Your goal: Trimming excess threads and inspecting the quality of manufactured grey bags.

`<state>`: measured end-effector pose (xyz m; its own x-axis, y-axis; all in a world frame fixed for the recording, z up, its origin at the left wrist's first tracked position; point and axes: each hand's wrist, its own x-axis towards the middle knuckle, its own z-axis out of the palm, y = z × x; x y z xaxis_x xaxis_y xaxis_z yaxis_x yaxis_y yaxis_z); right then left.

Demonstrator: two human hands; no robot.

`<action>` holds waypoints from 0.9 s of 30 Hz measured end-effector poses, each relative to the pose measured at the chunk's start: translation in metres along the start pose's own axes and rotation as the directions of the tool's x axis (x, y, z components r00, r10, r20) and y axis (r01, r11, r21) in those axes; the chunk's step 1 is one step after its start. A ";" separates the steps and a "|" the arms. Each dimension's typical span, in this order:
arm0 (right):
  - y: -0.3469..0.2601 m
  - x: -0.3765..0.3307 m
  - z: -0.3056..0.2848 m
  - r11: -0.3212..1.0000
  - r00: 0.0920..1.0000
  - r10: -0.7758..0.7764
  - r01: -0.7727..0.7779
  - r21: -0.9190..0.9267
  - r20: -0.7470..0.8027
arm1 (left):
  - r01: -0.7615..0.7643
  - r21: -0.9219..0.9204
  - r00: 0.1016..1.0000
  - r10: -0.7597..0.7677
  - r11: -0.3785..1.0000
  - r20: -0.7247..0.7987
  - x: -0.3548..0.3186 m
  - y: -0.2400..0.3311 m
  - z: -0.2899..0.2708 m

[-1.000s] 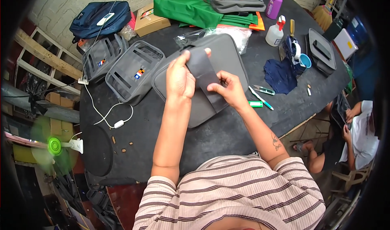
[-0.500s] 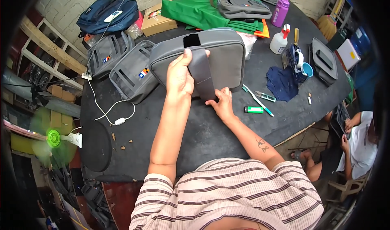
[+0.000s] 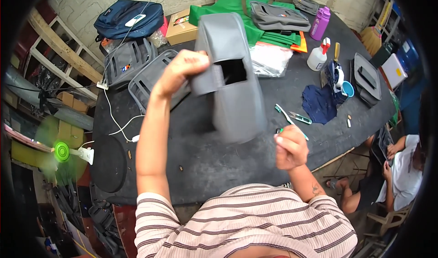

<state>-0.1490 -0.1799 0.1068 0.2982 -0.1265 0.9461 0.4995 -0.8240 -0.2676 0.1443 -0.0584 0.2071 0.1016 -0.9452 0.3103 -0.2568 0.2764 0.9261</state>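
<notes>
My left hand (image 3: 182,69) is raised above the black table (image 3: 219,162) and grips a grey fabric bag panel (image 3: 232,80), which hangs lifted and blurred, with a rectangular opening in its upper part. My right hand (image 3: 289,147) is a closed fist near the table's front edge, just below a green lighter and a green-handled tool (image 3: 288,119). Whether the fist holds anything I cannot tell.
Grey bag panels (image 3: 137,71) lie at the left, with a blue backpack (image 3: 130,16) behind them. Green fabric (image 3: 248,18), a cardboard box (image 3: 180,25), a purple bottle (image 3: 320,23), a white spray bottle (image 3: 318,55) and dark blue cloth (image 3: 319,104) also lie there. A seated person (image 3: 401,176) is at the right.
The grey panel has been lifted off the table by my left hand. My right hand has let go of it and drawn back toward the front edge as a fist.
</notes>
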 end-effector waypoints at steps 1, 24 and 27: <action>-0.003 0.005 -0.005 1.000 0.999 -0.019 0.018 -0.005 -0.049 | -0.030 0.010 0.999 0.030 0.999 -0.040 0.007 0.006 -0.004; 0.139 -0.037 0.049 0.436 0.442 0.851 -0.896 0.088 0.282 | -0.235 0.145 0.668 0.268 0.961 -0.694 -0.111 -0.039 -0.021; 0.180 -0.053 0.061 0.254 0.275 0.883 -0.961 0.107 0.380 | -0.044 -0.096 0.857 -0.012 0.994 -0.516 -0.170 -0.096 0.011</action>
<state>-0.0253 -0.2880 -0.0029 0.8323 -0.5525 -0.0451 -0.0728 -0.0284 -0.9969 0.1414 0.0742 0.0631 0.5857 -0.7233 0.3657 -0.1678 0.3332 0.9278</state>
